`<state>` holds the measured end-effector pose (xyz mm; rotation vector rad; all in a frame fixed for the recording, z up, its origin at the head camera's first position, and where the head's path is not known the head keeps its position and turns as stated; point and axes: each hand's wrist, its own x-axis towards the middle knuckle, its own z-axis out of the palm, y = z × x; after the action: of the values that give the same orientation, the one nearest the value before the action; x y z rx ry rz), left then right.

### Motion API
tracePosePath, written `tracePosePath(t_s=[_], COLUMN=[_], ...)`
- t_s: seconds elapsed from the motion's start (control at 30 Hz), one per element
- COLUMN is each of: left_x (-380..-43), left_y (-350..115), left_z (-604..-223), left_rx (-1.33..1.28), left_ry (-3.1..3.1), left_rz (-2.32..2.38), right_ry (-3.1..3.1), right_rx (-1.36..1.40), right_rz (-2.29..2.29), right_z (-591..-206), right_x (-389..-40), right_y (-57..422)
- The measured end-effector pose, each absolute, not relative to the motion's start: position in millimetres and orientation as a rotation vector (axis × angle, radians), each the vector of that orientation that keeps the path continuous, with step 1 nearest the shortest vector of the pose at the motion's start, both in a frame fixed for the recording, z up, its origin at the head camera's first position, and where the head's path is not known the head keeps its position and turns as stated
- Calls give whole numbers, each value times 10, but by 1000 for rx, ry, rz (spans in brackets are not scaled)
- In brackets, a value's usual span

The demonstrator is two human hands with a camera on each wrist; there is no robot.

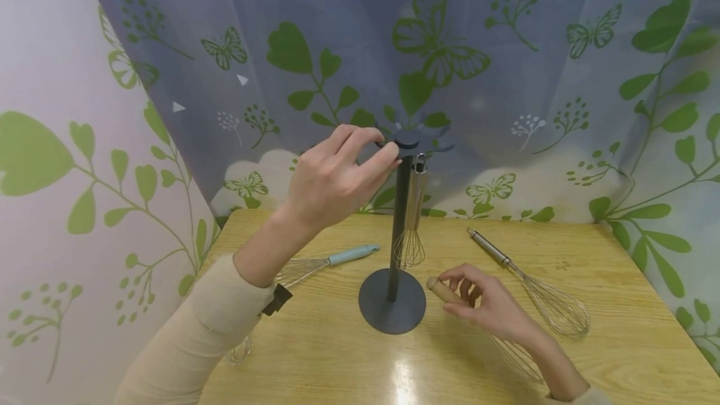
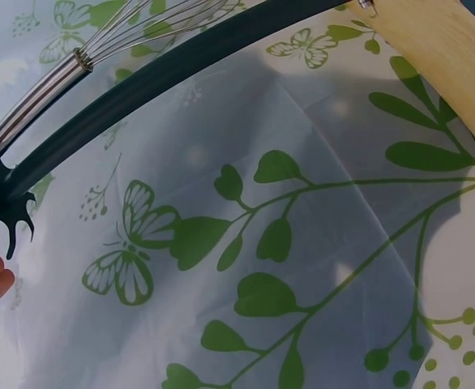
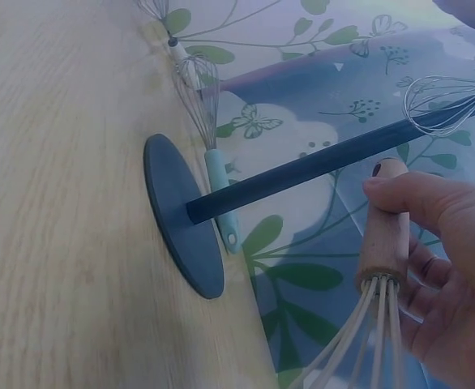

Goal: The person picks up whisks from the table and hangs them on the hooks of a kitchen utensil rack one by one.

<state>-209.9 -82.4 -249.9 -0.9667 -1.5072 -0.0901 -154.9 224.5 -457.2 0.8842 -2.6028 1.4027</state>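
Note:
A dark whisk stand (image 1: pixel 402 205) with a round base and a ring of hooks on top stands upright on the table. At its top, the left hand (image 1: pixel 334 177) pinches the hook ring's near-left edge between thumb and fingers. A small steel whisk (image 1: pixel 416 199) hangs from a hook on the right, wires down. Right of the base, the right hand (image 1: pixel 492 305) holds a wooden-handled whisk (image 1: pixel 444 291) by its handle. In the right wrist view its wooden handle (image 3: pixel 386 243) lies between thumb and fingers, wires toward the bottom. The forearm partly covers those wires in the head view.
A light-blue-handled whisk (image 1: pixel 351 255) lies left of the stand, partly behind the left wrist. To the right lies a larger steel whisk (image 1: pixel 492 249). Wires of another whisk (image 1: pixel 239 352) show beside the left sleeve. A leaf-printed curtain (image 1: pixel 506 92) borders the wooden table (image 1: pixel 315 342).

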Motion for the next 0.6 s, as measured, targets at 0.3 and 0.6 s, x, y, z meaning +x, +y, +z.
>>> tracePosePath(t_s=[0.3,0.6], left_x=[-2104,-2094], left_y=[-819,-819], left_z=[-2485,-2477], left_rx=[-963,-966], left_ry=[-1514,-1509], left_rz=[-86,-91], right_ry=[-2574,-2526], right_rx=[877,853], right_rz=[1448,1432], right_z=[-4513,-4463], right_x=[-1596,-1648], right_y=[2224,2172])
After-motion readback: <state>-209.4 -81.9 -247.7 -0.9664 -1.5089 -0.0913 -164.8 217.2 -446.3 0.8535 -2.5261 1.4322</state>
